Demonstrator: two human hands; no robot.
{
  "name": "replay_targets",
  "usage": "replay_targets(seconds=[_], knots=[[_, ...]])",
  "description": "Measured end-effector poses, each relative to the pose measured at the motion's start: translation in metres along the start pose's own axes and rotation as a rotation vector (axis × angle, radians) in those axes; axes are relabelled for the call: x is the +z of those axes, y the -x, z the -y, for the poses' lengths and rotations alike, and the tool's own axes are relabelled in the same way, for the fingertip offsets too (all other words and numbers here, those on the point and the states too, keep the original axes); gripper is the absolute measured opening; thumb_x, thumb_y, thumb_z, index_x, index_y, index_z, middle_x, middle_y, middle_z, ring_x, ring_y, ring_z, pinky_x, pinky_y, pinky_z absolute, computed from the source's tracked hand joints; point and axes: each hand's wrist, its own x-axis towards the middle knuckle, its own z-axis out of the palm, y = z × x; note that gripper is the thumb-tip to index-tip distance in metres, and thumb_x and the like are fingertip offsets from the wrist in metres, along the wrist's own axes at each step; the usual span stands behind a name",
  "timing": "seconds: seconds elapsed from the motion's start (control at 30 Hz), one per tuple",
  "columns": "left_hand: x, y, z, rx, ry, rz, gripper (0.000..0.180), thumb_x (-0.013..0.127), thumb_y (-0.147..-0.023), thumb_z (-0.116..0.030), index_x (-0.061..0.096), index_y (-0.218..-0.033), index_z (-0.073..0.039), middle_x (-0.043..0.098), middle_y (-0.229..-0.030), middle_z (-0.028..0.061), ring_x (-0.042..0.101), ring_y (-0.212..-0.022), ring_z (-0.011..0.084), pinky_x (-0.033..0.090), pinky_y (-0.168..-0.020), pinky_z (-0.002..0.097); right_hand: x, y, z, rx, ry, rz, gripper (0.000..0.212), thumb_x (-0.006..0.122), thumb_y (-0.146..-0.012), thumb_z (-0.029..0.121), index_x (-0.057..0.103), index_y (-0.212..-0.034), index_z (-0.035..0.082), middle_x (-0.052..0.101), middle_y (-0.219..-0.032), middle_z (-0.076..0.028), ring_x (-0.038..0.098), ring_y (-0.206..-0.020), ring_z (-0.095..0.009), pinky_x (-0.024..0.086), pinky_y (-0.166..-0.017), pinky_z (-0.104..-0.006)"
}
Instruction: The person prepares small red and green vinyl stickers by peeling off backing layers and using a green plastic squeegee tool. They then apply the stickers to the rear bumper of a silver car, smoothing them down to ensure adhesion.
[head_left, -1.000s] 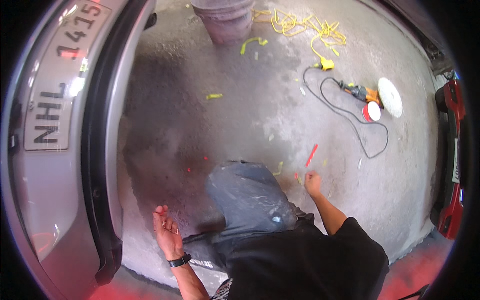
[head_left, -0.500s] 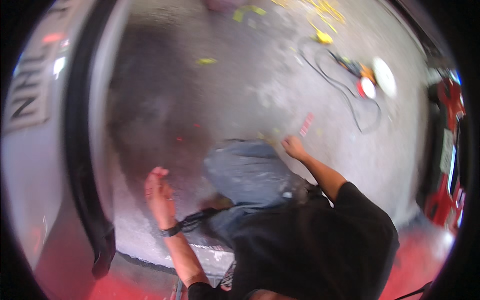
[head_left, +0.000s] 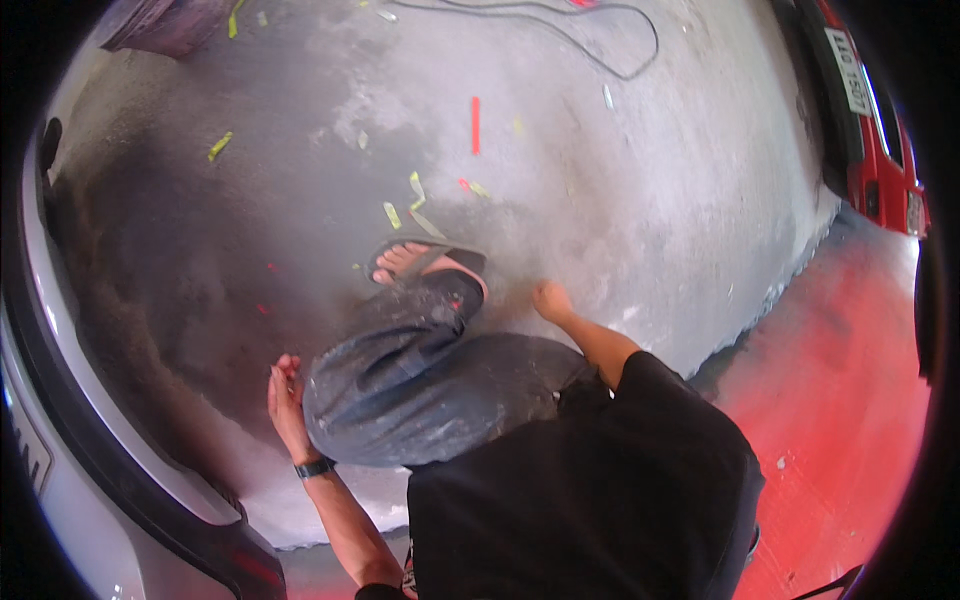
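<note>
My left hand (head_left: 287, 402), with a dark band at its wrist, hangs beside my left knee, nearest to the grey dusty trousers (head_left: 400, 390). Its fingers are loosely bent and a little apart, and nothing shows in them. Over the concrete floor (head_left: 680, 190), to the right of my legs, my right hand (head_left: 552, 300) is curled into a loose fist. I see nothing held in it, though the inside of the palm is hidden. A sandalled foot (head_left: 425, 262) is set forward on the floor between the hands.
Yellow tape scraps (head_left: 416, 190) and a red strip (head_left: 475, 125) lie ahead of the foot. A black cable (head_left: 600, 55) loops at the far side. On the left is a silver car's bumper (head_left: 120, 420); at right, a red car (head_left: 870, 150). A bucket-like container (head_left: 170, 25) stands far left.
My view has swung right and down: the silver car has shifted toward the lower left, and the power tool has left the picture. The sandalled foot now shows. My left hand's fingers look more bent.
</note>
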Motion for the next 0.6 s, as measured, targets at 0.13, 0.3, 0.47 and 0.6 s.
replay_targets(seconds=[0.13,0.3,0.47,0.6], knots=[[0.004,-0.014,0.004,0.009,0.077,0.098,0.039,0.056,-0.105,-0.036,0.066,-0.124,-0.004,0.067,-0.113,0.0051,0.059,-0.106,0.0101,0.046,-0.087,0.0226,0.033,0.013,-0.052,-0.117,0.057,0.120,0.029,0.056,-0.090,0.025,0.069,-0.091,-0.001,0.068,-0.095,-0.030,0.066,-0.095,-0.046,0.052,-0.085,-0.0530],[0.018,-0.004,0.003,0.027,0.227,0.153,0.036,0.058,-0.104,-0.034,0.066,-0.120,-0.004,0.065,-0.105,0.0022,0.055,-0.082,0.0049,0.041,-0.067,0.0184,-0.029,0.052,-0.029,0.058,-0.253,0.173,0.028,0.061,-0.088,0.025,0.071,-0.089,-0.001,0.070,-0.082,-0.021,0.070,-0.086,-0.033,0.055,-0.077,-0.0436],[0.050,-0.009,0.011,0.004,0.253,0.103,0.035,0.062,-0.102,-0.034,0.066,-0.120,-0.004,0.066,-0.106,0.0026,0.039,-0.060,0.0008,0.029,-0.050,0.0187,-0.198,0.078,0.060,0.116,-0.811,0.276,0.031,0.063,-0.096,0.033,0.070,-0.098,0.003,0.068,-0.083,-0.004,0.065,-0.077,-0.013,0.052,-0.067,-0.0283],[0.068,0.013,-0.019,0.040,0.178,0.078,0.034,0.063,-0.101,-0.032,0.065,-0.121,-0.004,0.068,-0.113,0.0052,0.040,-0.060,-0.0004,0.029,-0.049,0.0176,-0.296,0.112,0.126,-0.291,-0.790,0.069,0.035,0.054,-0.104,0.031,0.071,-0.102,0.000,0.069,-0.086,-0.005,0.065,-0.082,-0.013,0.053,-0.074,-0.0298]])
